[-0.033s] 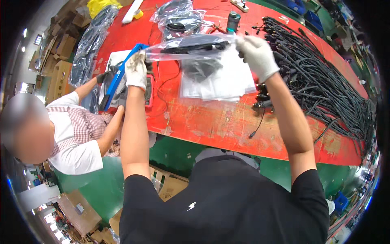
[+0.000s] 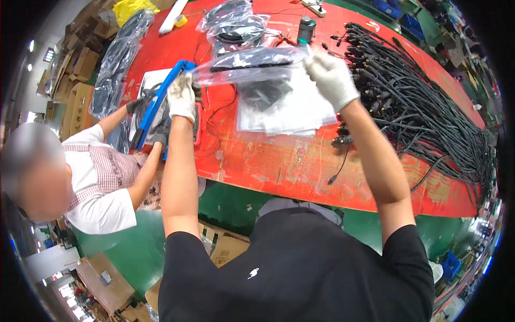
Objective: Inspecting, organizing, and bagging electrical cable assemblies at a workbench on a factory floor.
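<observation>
A long clear plastic bag [image 2: 257, 58] with a black cable inside is stretched between my hands above the red table. In a white, dirt-stained glove, my left hand [image 2: 181, 96] is closed at the bag's left end, right beside a long blue bar [image 2: 161, 104]. My right hand [image 2: 330, 78], also white-gloved, pinches the bag's right end. Under the bag lies a stack of flat clear bags [image 2: 289, 110], the top one with something dark in or on it. A large bundle of black cables [image 2: 413, 102] sits to the right of my right hand.
At left, a co-worker [image 2: 102, 172] in dark gloves has both hands at the blue bar. Bagged cables [image 2: 233, 29], red-handled pliers [image 2: 284, 40], a dark bottle [image 2: 306, 30] and a power strip [image 2: 314, 7] lie farther back. More bagged goods [image 2: 115, 75] line the left side.
My right hand has shifted slightly left and the bag's right end has moved with it. My left hand has barely moved and both keep their hold.
</observation>
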`<act>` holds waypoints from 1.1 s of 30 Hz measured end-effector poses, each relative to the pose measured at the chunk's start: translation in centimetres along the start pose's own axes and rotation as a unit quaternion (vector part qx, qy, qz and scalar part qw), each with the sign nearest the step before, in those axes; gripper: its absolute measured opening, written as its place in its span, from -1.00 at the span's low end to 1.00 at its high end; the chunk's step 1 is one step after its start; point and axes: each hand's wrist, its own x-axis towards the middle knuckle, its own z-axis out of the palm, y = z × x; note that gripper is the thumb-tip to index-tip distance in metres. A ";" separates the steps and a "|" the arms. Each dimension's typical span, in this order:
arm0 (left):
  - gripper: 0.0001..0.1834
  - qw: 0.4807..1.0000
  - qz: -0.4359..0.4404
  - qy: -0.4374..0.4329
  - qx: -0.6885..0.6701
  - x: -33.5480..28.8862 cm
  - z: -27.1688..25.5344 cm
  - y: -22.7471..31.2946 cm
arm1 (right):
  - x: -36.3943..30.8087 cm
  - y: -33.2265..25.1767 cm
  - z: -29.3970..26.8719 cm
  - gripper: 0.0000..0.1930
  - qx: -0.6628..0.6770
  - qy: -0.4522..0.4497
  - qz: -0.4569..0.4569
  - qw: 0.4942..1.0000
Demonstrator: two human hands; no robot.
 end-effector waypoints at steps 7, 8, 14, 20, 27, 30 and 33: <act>-0.83 0.963 -0.249 -0.032 -0.102 -2.5 4.2 -17.3 | -10.2 8.3 10.9 -0.62 -0.154 -0.172 0.121 0.965; -0.84 0.964 -0.250 0.023 -0.090 -4.9 5.8 -19.2 | -13.9 8.8 10.6 -0.59 -0.072 -0.209 0.131 0.966; -0.67 0.934 -0.108 -0.150 0.305 -22.3 10.4 -21.6 | -36.6 9.5 1.4 -0.50 -0.070 -0.313 0.371 0.872; -0.68 0.835 0.071 -0.490 0.239 -38.9 18.0 -13.8 | -63.0 12.0 -8.6 -0.46 0.011 0.065 0.787 0.613; -0.61 0.620 0.215 -0.668 0.352 -43.8 34.6 -6.7 | -80.9 11.4 -7.5 -0.60 0.171 0.314 0.785 0.506; -0.65 0.684 0.285 -0.589 0.324 -46.8 40.9 -6.0 | -83.9 11.9 -7.4 -0.54 0.062 0.197 0.786 0.582; -0.73 0.802 -0.003 -0.569 0.180 -52.6 45.2 -6.5 | -87.6 12.5 -8.5 -0.54 0.097 0.223 0.770 0.590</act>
